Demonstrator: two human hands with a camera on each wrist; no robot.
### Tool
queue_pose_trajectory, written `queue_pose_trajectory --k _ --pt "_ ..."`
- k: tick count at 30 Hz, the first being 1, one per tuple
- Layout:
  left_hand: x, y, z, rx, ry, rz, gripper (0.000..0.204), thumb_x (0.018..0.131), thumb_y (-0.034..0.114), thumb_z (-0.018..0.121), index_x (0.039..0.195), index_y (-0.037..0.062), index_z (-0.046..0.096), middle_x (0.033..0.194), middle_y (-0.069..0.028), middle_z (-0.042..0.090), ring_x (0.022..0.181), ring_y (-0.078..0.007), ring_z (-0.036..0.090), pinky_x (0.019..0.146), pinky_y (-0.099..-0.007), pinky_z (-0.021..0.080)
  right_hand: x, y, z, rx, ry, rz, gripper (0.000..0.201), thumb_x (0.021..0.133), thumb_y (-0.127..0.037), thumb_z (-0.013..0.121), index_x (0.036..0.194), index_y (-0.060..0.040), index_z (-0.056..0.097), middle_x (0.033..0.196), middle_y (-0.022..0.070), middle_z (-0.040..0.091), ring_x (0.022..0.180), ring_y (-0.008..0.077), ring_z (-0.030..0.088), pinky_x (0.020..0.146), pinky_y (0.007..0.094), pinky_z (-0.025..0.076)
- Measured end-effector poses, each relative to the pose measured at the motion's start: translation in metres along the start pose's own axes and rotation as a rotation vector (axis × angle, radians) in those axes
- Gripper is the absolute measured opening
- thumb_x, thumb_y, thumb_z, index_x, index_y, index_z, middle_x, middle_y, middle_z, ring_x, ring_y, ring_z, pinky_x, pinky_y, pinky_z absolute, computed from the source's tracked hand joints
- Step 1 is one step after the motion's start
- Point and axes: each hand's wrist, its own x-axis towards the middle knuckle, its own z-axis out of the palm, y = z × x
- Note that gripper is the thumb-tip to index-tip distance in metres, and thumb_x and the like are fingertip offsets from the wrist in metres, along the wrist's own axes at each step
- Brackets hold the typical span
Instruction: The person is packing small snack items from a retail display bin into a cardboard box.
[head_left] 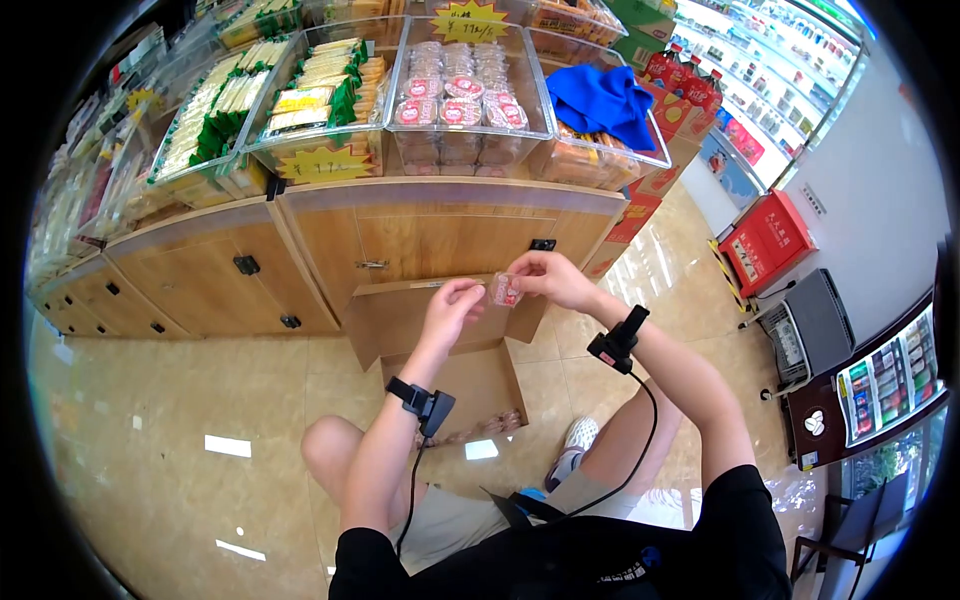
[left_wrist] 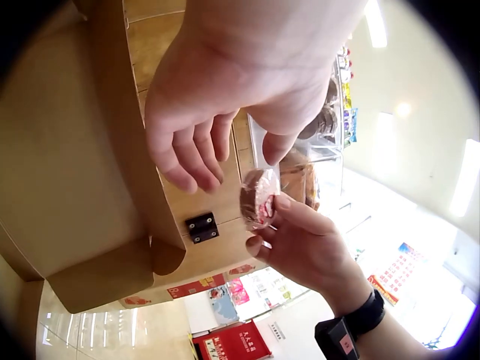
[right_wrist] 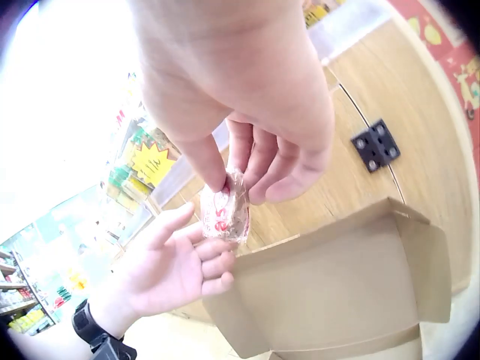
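Observation:
My right hand (head_left: 557, 281) pinches a round snack pack (head_left: 505, 290) between thumb and fingers. The pack is brownish-pink, in clear wrap with red print, as the left wrist view shows (left_wrist: 259, 199). Close beside it is my left hand (head_left: 450, 315), its fingers loosely bent and holding nothing. In the right wrist view the left palm (right_wrist: 169, 274) faces up just below the pack. Under both hands an open cardboard box (head_left: 455, 378) stands on the floor, its lid raised against the cabinet. Several similar packs (head_left: 500, 424) lie at its near end, partly hidden by my left wrist.
A wooden cabinet (head_left: 430, 235) rises behind the box, topped by clear bins. One bin holds stacked red-printed packs (head_left: 462, 112); a blue cloth (head_left: 600, 103) drapes over the bin to its right. A red box (head_left: 768, 245) and a grey cart (head_left: 808, 330) stand at right.

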Motion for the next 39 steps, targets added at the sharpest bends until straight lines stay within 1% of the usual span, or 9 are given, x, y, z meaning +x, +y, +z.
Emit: queue_pose_trajectory --k 6,11,15,19,22,23,27,35,39 --pt "-0.004 0.021 -0.013 -0.039 0.057 -0.009 0.031 0.088 0.03 0.06 0.108 0.0079 0.056 0.094 -0.0045 0.062 0.078 -0.0115 0.059 0.069 -0.0253 0.047 0.003 -0.076 -0.047 -0.119 0.013 -0.16 0.019 0.085 -0.01 0.063 0.102 -0.0016 0.059 0.09 0.0017 0.064 0.084 0.0078 0.059 0.076 0.023 0.047" --pt "-0.008 0.033 -0.016 -0.08 0.085 0.018 0.029 0.087 0.03 0.061 0.106 0.0083 0.057 0.092 -0.0029 0.062 0.075 -0.0099 0.058 0.066 -0.0237 0.046 0.009 -0.157 -0.079 -0.234 0.108 -0.281 0.023 0.084 -0.012 0.064 0.103 -0.0009 0.061 0.09 0.0018 0.064 0.083 0.0082 0.059 0.072 0.0231 0.047" --pt "-0.007 0.036 -0.019 -0.102 0.08 0.022 0.031 0.088 0.031 0.059 0.108 0.0081 0.056 0.093 -0.0039 0.062 0.078 -0.0103 0.058 0.069 -0.0242 0.046 0.024 -0.202 -0.103 -0.425 0.209 -0.307 0.026 0.085 -0.017 0.062 0.106 -0.0026 0.061 0.091 0.0023 0.065 0.085 0.0084 0.059 0.07 0.0232 0.047" --pt "-0.008 0.038 -0.025 -0.123 0.068 0.029 0.032 0.09 0.032 0.056 0.11 0.0081 0.054 0.096 -0.0051 0.062 0.082 -0.0113 0.058 0.072 -0.0251 0.046 0.045 -0.227 -0.114 -0.455 0.323 -0.288 0.027 0.085 -0.022 0.062 0.108 -0.0077 0.062 0.097 0.0 0.064 0.09 0.0095 0.057 0.077 0.0283 0.044" --pt "-0.01 0.042 -0.026 -0.148 0.088 0.042 0.033 0.089 0.032 0.057 0.11 0.0072 0.055 0.094 -0.0044 0.062 0.079 -0.0103 0.058 0.07 -0.0243 0.046 0.064 -0.239 -0.114 -0.519 0.36 -0.247 0.027 0.085 -0.021 0.061 0.108 -0.0073 0.062 0.096 0.0011 0.065 0.092 0.0107 0.058 0.078 0.028 0.045" --pt "-0.01 0.043 -0.026 -0.156 0.097 0.046 0.033 0.088 0.031 0.058 0.11 0.0068 0.055 0.093 -0.0041 0.063 0.077 -0.0098 0.058 0.068 -0.024 0.046 0.072 -0.239 -0.111 -0.499 0.429 -0.296 0.022 0.078 -0.016 0.066 0.096 -0.003 0.066 0.087 0.005 0.067 0.08 0.0131 0.062 0.067 0.0293 0.049" --pt "-0.012 0.046 -0.03 -0.137 0.085 0.045 0.032 0.09 0.033 0.055 0.11 0.0083 0.055 0.096 -0.0051 0.062 0.082 -0.0108 0.058 0.072 -0.0248 0.046 0.11 -0.232 -0.12 -0.663 0.476 -0.278 0.022 0.068 -0.016 0.07 0.086 -0.0026 0.07 0.077 0.0102 0.067 0.075 0.019 0.063 0.068 0.03 0.049" --pt "-0.011 0.045 -0.034 -0.147 0.096 0.037 0.032 0.089 0.033 0.056 0.11 0.0082 0.055 0.095 -0.0044 0.063 0.08 -0.0094 0.058 0.071 -0.0239 0.046 0.145 -0.228 -0.128 -0.896 0.274 -0.117 0.026 0.066 -0.018 0.071 0.089 -0.0066 0.071 0.079 0.01 0.067 0.072 0.0216 0.063 0.066 0.032 0.05" --pt "-0.011 0.047 -0.035 -0.138 0.111 0.03 0.033 0.089 0.033 0.057 0.11 0.0082 0.054 0.094 -0.0042 0.063 0.079 -0.0089 0.058 0.07 -0.0234 0.046 0.166 -0.218 -0.134 -0.999 0.192 -0.166 0.028 0.067 -0.02 0.07 0.091 -0.007 0.071 0.082 0.0111 0.068 0.074 0.0217 0.064 0.07 0.0316 0.051"
